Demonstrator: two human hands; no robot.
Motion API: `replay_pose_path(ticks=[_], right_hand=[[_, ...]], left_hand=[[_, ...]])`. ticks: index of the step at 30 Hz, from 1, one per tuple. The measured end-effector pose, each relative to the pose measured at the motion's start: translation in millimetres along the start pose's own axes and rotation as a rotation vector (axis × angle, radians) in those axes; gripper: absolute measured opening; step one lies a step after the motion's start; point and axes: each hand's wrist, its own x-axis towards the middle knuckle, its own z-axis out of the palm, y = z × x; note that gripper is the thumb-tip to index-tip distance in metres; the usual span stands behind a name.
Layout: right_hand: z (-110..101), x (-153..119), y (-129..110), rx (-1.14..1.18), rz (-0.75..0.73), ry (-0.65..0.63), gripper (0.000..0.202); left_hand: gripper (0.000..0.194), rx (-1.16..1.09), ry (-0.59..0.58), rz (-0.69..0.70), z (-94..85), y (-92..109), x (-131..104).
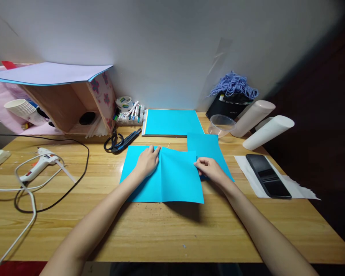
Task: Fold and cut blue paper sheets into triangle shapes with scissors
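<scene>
Wooden worktop, light brown with visible grain (132, 237), fills most of the view. Back left on it: open-fronted box with a pink, flower-patterned side (105, 99), a pale lilac sheet (54, 73) laid across its top.

Front centre: bright blue, rectangular paper sheet with a crease down its middle (181, 176). Left half lies flat on the worktop; right half slants up, casting a shadow below. Behind it, flat against the wall side, a bright blue sheet on a pale-edged pad (172, 122). A smaller blue paper sheet (204, 142) lies right of centre, partly hidden by the raised half.

Back right: black holder (227, 109) topped with blue-violet yarn (232, 85); near it, a pinkish cylinder (253, 119) and a white cylinder (268, 133). Black phone (267, 176) on torn white paper (243, 172). Far left, white glue gun (40, 163) amid cables.

Right hand (209, 168): grip pinching the creased sheet's right edge, thumb against fingers. Left hand (148, 161): grip released, pressing down on the flat half, fingertips by the upper end of the crease.

Smaller still: blue-and-black cutter knife (129, 141) touching black-handled scissors (115, 142).
</scene>
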Motion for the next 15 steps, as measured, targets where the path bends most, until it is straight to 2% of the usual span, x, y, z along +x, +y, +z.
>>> replay_pose_path(ticks=[7,12,13,15], right_hand=[[-3.6,-1.1,2.0,0.041,0.010,0.010,0.032],[-8.5,-4.2,-2.4,0.047,0.098,-0.182,0.041],[-9.0,-3.6,-2.2,0.037,0.085,-0.168,0.043],[-9.6,-0.4,0.8,0.015,0.027,-0.040,0.047]], left_hand=[[0.044,-0.005,0.015,0.009,2.1,-0.9,-0.1],[0.039,-0.013,0.054,-0.034,2.1,-1.3,-2.8],[0.038,-0.013,0.063,-0.049,0.9,-0.7,-3.7],[0.035,-0.017,0.079,-0.061,-3.0,1.5,-5.7]])
